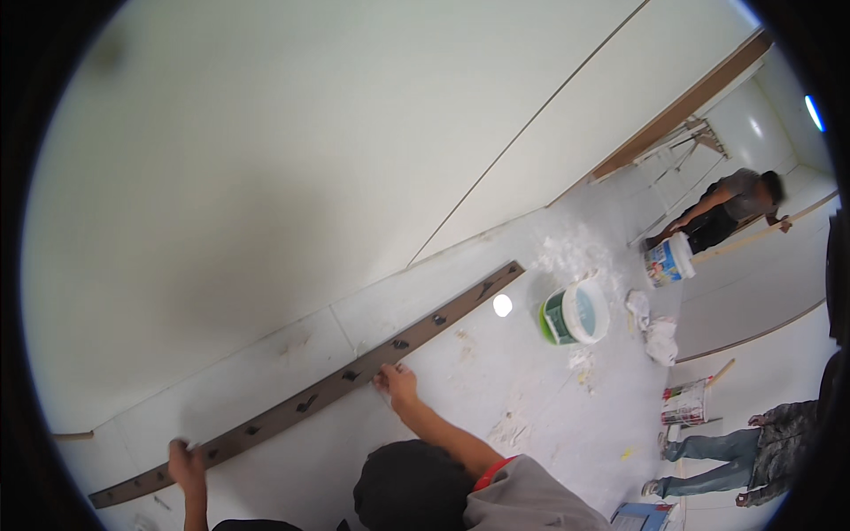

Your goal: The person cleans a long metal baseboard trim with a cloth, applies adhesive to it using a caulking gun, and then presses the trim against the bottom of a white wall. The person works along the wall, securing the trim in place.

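Observation:
A long brown skirting board (pixel 282 409) stretches diagonally across the floor along the foot of the pale wall. Dark, glue-like dabs dot the face turned up to me. Near its left end, my left hand (pixel 186 466) is closed on the board, some fingers hidden behind the hand. My right hand (pixel 397 386) has its fingers curled together at the near edge, around the middle of the board; its fingertips are small and partly hidden. A dark rounded shape, seemingly my knee (pixel 412 487), lies between my forearms. My right sleeve (pixel 531 496) is grey with red trim.
A green-and-white bucket (pixel 586 311) stands right of the board, beside white powder on the floor. Farther right are white rags (pixel 660 340), two more buckets, a stepladder (pixel 677 168), a bent-over person (pixel 739 203) and another standing person (pixel 744 456). The large wall (pixel 266 159) borders the far side.

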`<state>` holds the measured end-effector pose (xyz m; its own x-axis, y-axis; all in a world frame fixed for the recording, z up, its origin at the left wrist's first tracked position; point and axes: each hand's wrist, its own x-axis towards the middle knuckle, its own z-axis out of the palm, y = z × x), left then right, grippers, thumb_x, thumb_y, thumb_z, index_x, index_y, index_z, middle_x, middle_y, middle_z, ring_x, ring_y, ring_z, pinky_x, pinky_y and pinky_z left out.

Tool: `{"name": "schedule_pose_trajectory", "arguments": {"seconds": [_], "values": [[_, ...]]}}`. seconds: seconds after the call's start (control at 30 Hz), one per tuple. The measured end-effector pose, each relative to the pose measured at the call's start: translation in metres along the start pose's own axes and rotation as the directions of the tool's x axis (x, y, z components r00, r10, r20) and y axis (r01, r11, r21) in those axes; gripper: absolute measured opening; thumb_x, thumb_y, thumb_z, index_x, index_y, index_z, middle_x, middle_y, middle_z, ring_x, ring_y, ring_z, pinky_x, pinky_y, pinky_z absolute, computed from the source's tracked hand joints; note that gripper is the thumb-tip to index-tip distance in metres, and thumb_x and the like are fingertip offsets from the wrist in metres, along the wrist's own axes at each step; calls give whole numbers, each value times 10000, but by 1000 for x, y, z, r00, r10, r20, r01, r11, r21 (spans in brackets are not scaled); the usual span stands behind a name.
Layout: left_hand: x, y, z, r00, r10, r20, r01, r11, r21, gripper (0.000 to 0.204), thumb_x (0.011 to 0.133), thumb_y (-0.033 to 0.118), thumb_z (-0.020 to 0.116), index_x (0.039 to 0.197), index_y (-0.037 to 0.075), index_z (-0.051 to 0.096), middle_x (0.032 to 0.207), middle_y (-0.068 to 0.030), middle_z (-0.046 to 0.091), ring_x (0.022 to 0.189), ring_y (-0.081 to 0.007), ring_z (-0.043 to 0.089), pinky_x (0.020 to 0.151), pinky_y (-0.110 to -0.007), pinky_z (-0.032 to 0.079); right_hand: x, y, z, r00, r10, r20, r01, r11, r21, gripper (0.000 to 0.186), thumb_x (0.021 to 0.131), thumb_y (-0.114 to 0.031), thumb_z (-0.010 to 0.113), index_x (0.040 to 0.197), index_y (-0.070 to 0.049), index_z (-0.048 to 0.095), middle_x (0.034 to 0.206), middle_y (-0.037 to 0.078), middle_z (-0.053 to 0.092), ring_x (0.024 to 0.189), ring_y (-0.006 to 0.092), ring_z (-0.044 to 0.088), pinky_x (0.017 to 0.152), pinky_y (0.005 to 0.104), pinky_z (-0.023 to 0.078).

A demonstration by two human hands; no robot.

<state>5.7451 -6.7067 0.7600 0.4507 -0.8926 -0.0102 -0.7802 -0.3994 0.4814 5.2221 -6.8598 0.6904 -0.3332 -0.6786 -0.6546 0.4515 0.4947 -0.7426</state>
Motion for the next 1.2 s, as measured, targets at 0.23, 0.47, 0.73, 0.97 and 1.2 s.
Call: {"name": "schedule_pose_trajectory", "arguments": {"seconds": [0.23,0.47,0.73,0.97,1.2], "values": [[-43,-258,19,621,-754,215,353,24,-935,229,959,316,592,916,100,527,660,-12,405,535,-129,440,454,-296,334,-11,-27,6,999,-48,-26,47,998,-46,188,890,-135,685,980,6,597,823,89,656,695,191,672,618,322,577],[-51,-267,35,614,-645,455,470,-164,-867,512,1045,408,467,1447,90,482,1395,-75,568,1222,-196,557,1000,-333,411,10,-52,-3,990,-133,-41,131,991,-40,183,881,-135,677,908,37,621,769,104,663,634,172,663,574,294,571],[-39,-254,63,868,-355,346,338,-87,-937,428,1072,323,451,1364,26,550,1320,-65,621,1189,-183,576,1023,-321,413,34,-99,-18,979,-202,-35,196,970,-142,132,861,-106,679,861,7,612,756,85,661,625,163,660,573,284,568],[-3,-237,68,847,-351,399,372,-146,-917,240,1004,202,566,1145,18,628,1093,-44,664,1042,-177,601,939,-324,445,67,-121,-22,970,-233,-66,212,949,-233,144,837,-93,676,824,36,613,718,108,657,605,169,654,524,279,556],[18,-169,68,827,-310,469,466,-90,-880,136,931,89,575,1036,19,626,1014,-60,642,975,-191,601,894,-338,473,116,-156,-34,882,-417,-221,358,896,-262,248,791,-128,666,894,95,633,669,135,652,554,192,658,490,299,552]]}}
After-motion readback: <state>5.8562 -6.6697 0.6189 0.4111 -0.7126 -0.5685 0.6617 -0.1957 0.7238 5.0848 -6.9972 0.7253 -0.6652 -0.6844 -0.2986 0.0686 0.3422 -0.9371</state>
